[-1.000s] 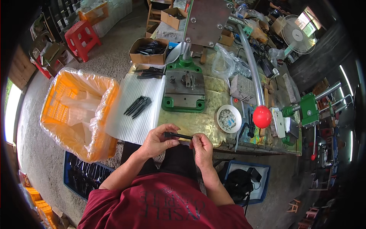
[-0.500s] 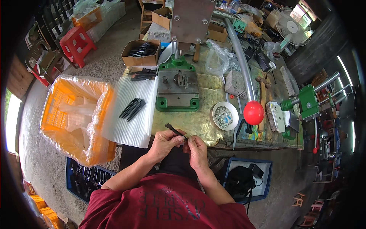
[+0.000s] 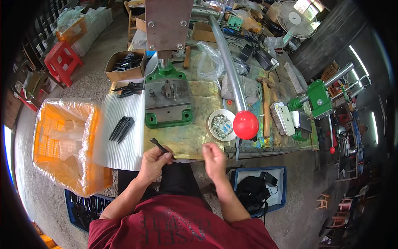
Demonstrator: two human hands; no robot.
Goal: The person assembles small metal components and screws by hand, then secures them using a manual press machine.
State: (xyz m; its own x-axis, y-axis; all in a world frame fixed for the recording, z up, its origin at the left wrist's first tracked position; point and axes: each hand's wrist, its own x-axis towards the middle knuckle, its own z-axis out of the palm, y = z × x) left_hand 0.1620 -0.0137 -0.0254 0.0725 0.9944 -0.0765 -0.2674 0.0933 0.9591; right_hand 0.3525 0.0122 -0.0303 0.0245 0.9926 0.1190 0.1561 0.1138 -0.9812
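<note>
My left hand pinches a slim black part with a wider end, above the table's near edge. Its kind is unclear. My right hand is raised off to the right, apart from the part. Its fingers are loosely curled, and nothing shows in them. Nearest to it is a white bowl holding several small shiny metal pieces. Several similar black parts lie on a white ribbed foam sheet to the left. Beyond my hands stands a hand press with a green base.
The press's lever ends in a red ball, close beyond my right hand. An orange crate lined with clear plastic is at the left. A cardboard box of black parts sits further back. A phone stands at the right.
My right hand has let go of the black part and moved away to its right. My left hand still holds it. The whole view has shifted, with the bench now further left.
</note>
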